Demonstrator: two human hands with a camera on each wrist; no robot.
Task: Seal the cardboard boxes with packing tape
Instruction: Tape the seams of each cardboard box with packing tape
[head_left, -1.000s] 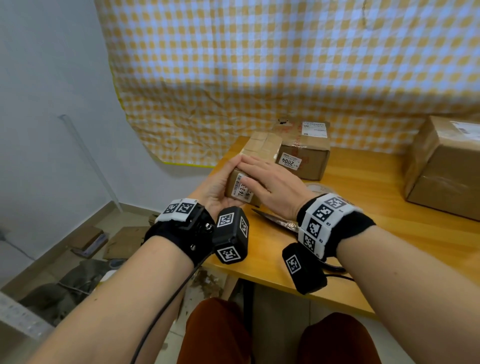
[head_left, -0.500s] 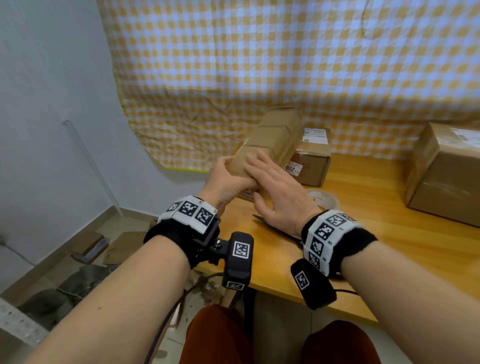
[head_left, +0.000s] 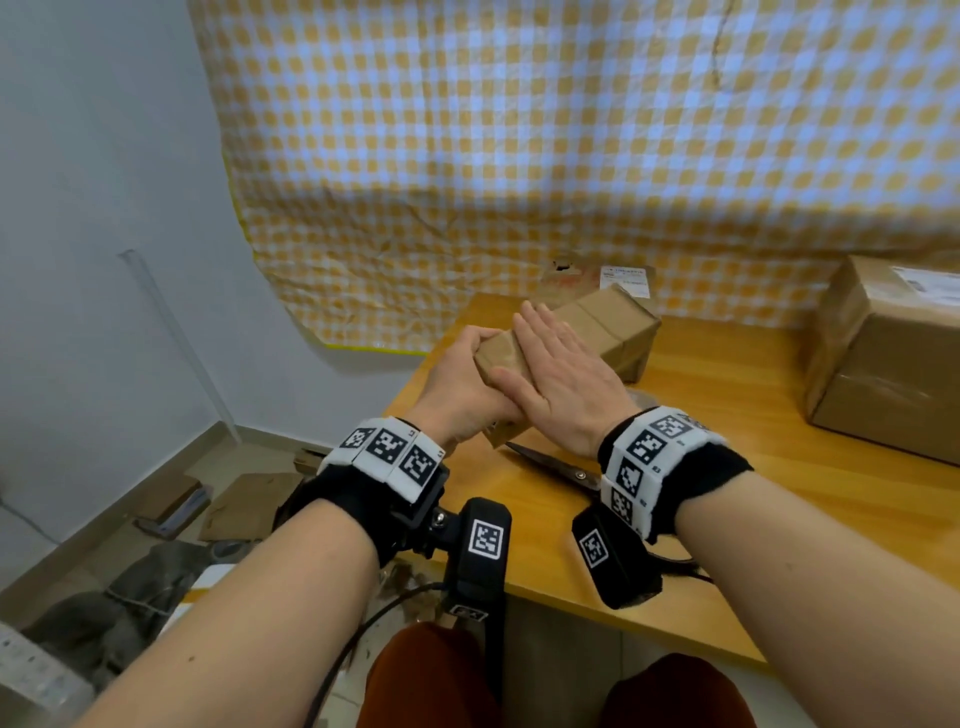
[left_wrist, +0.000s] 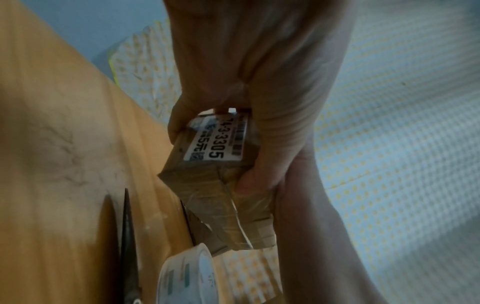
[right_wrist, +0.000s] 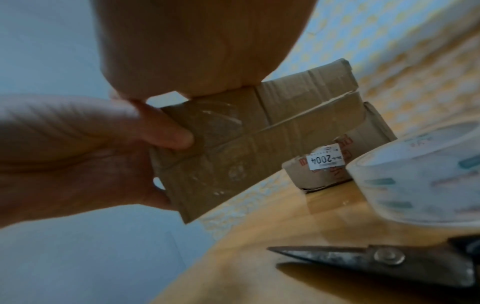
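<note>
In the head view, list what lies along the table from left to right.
Left hand → small cardboard box it grips, the right hand flat on top → large cardboard box at the far right of the table.

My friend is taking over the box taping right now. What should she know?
Left hand grips the near end of the small box, held tilted above the table.
Right hand lies flat on top of it.
Tape roll and scissors lie on the table beside the hands.
Done: the small box already shows tape on its end.
Left: whether its long seam is taped is unclear. Check the box marked 2004 and the big box.
</note>
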